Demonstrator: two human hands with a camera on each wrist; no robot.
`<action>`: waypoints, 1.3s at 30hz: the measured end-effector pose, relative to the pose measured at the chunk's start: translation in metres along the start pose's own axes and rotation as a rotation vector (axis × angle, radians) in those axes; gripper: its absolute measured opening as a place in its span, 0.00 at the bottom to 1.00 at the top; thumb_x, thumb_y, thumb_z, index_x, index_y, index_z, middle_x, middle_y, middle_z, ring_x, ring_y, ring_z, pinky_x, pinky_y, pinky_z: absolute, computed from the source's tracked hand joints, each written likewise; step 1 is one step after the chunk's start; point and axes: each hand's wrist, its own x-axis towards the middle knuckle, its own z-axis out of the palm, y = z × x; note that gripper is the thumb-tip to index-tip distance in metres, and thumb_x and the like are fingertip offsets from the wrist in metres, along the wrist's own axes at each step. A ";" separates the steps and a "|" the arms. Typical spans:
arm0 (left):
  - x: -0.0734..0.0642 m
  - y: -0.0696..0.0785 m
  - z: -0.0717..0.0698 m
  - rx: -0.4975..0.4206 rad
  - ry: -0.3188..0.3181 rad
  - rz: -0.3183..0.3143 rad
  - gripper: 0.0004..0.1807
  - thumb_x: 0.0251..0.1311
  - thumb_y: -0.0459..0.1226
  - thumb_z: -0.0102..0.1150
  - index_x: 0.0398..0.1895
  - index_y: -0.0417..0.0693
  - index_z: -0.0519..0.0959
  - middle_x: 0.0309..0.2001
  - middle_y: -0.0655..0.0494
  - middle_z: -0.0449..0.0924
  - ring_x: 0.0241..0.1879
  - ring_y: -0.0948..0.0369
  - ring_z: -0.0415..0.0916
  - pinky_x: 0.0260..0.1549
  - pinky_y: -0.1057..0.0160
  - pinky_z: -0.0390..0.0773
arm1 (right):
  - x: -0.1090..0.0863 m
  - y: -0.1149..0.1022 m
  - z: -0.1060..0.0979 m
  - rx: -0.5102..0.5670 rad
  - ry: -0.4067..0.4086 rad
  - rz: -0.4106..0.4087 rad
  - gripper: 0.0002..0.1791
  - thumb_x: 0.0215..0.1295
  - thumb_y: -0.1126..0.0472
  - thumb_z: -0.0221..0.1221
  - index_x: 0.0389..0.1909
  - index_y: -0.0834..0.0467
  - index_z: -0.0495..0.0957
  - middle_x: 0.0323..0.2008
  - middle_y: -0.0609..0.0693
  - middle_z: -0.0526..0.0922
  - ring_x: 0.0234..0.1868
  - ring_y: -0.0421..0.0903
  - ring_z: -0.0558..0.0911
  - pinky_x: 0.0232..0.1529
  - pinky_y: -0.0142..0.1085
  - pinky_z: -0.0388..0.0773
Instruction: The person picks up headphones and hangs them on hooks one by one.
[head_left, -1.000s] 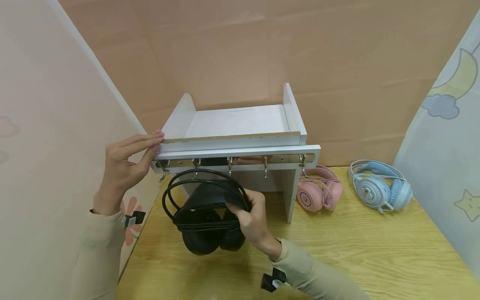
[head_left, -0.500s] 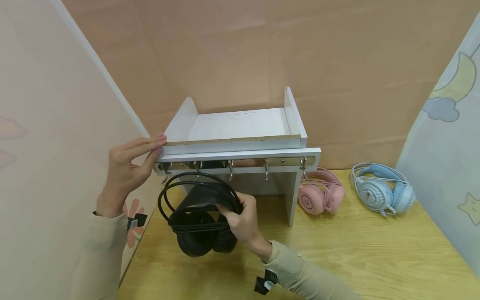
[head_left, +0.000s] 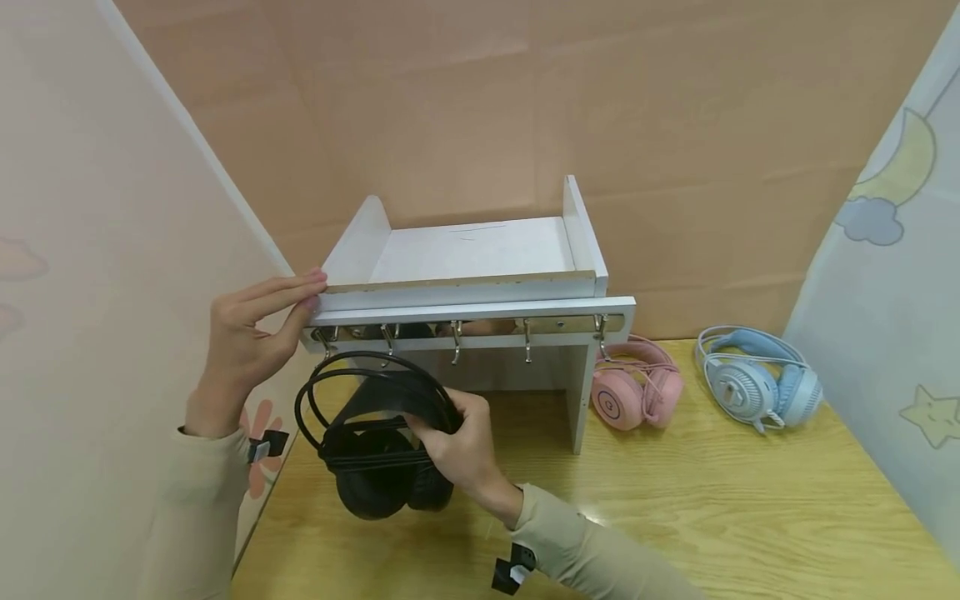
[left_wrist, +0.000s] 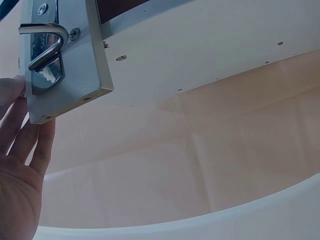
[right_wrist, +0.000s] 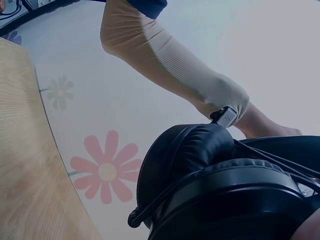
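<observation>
Yellow wood-grain table (head_left: 712, 508); right hand (head_left: 467, 450) grips black padded headphones (head_left: 371, 482); left hand (head_left: 250, 335), straight-fingered, touches white wooden shelf (head_left: 476, 252) at left.

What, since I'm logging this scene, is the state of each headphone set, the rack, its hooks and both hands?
Black headphones, held; contact with a hook unclear
Pink headphones, resting on the table, unheld
Blue headphones, resting on the table, unheld
White rack, standing upright
Hooks, fixed along the rack's front rail
Left hand, fingers extended, touching the rack's front left corner
Right hand, gripping the black headphones
</observation>
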 end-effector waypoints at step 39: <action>0.000 0.003 -0.001 0.016 -0.010 -0.003 0.21 0.53 0.14 0.68 0.50 0.35 0.90 0.51 0.37 0.90 0.59 0.75 0.83 0.62 0.76 0.79 | 0.001 0.015 0.027 -0.095 -0.068 0.106 0.09 0.64 0.56 0.75 0.40 0.55 0.91 0.36 0.51 0.93 0.34 0.35 0.88 0.33 0.31 0.85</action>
